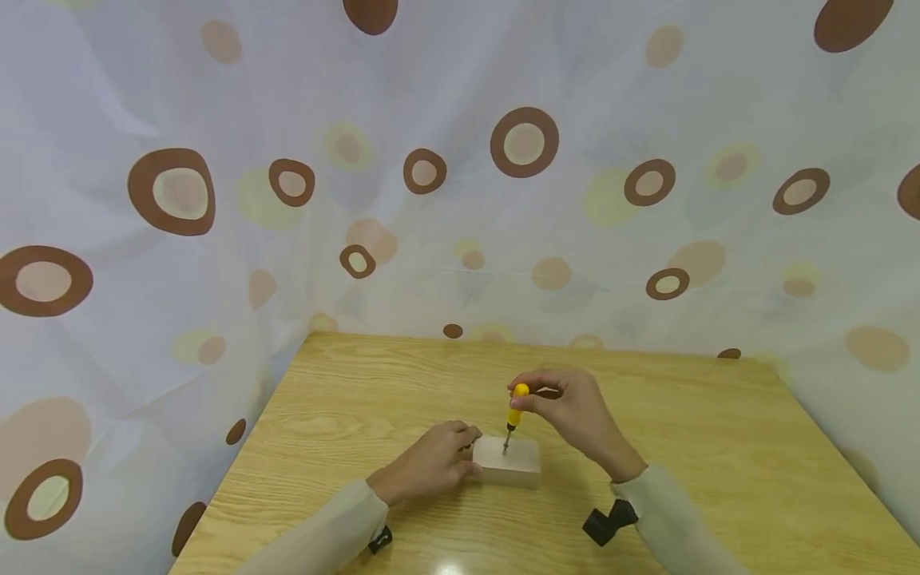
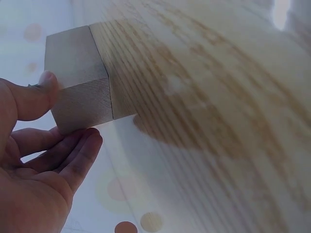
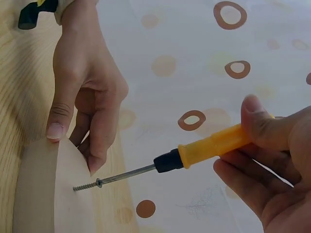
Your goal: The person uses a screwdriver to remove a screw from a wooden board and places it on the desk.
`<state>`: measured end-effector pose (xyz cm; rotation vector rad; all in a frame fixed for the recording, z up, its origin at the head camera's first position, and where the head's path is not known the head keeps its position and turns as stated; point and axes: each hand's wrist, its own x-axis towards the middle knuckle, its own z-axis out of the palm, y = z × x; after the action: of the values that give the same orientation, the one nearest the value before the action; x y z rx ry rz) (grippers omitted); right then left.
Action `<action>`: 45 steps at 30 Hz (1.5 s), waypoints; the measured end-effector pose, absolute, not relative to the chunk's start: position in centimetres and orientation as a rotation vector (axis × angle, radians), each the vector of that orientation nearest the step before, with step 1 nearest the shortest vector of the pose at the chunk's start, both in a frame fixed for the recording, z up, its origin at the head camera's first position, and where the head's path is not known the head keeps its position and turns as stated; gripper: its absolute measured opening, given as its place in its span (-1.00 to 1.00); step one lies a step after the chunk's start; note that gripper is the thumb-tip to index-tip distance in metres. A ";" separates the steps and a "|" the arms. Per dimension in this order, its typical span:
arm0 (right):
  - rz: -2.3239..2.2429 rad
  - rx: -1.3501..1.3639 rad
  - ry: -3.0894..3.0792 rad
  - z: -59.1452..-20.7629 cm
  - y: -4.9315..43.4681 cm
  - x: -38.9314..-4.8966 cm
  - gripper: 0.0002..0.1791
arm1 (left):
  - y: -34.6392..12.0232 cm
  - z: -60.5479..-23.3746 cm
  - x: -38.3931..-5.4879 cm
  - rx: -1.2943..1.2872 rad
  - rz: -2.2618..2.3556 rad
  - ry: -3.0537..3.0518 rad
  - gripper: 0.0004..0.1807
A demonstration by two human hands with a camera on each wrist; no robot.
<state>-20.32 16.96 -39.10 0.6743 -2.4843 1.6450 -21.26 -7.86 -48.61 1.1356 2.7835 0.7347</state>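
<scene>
A pale wooden block (image 1: 507, 475) lies flat on the wooden table (image 1: 345, 383). My left hand (image 1: 434, 461) grips the block's left end, thumb on the near side and fingers on the far side, as the left wrist view shows. A screw (image 3: 85, 187) stands in the block's top face, much of its thread still outside the wood. My right hand (image 1: 571, 407) holds a screwdriver (image 3: 209, 148) with a yellow handle and black collar, pinching the handle between thumb and fingers. The screwdriver's tip meets the screw head, and the shaft leans slightly.
A patterned sheet with brown rings (image 1: 525, 142) hangs behind the table and along both sides. Black wrist camera mounts (image 1: 609, 521) sit at both sleeves. A light reflection shows on the table's near part.
</scene>
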 end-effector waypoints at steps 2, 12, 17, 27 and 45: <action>1.644 0.768 -2.490 -38.9 17.1 -20.4 -0.85 | -7.9 -48.6 -21.3 1.137 0.732 2.788 -0.47; 1.371 0.676 -2.468 -39.1 16.8 -20.1 -0.71 | -7.9 -49.1 -21.3 1.143 0.742 2.781 -0.45; 1.355 0.788 -2.493 -38.7 17.0 -20.4 -0.68 | -7.9 -49.0 -21.4 1.145 0.723 2.797 -0.44; 1.403 0.741 -2.470 -39.2 16.8 -20.3 -0.73 | -7.8 -48.9 -21.3 1.117 0.703 2.797 -0.44; 1.297 0.766 -2.513 -38.7 17.6 -20.3 -0.72 | -7.8 -48.8 -21.3 1.126 0.703 2.790 -0.43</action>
<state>-20.30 17.55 -38.65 0.7656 -2.5128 1.2970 -21.33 -7.80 -48.81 1.1264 2.7897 0.7030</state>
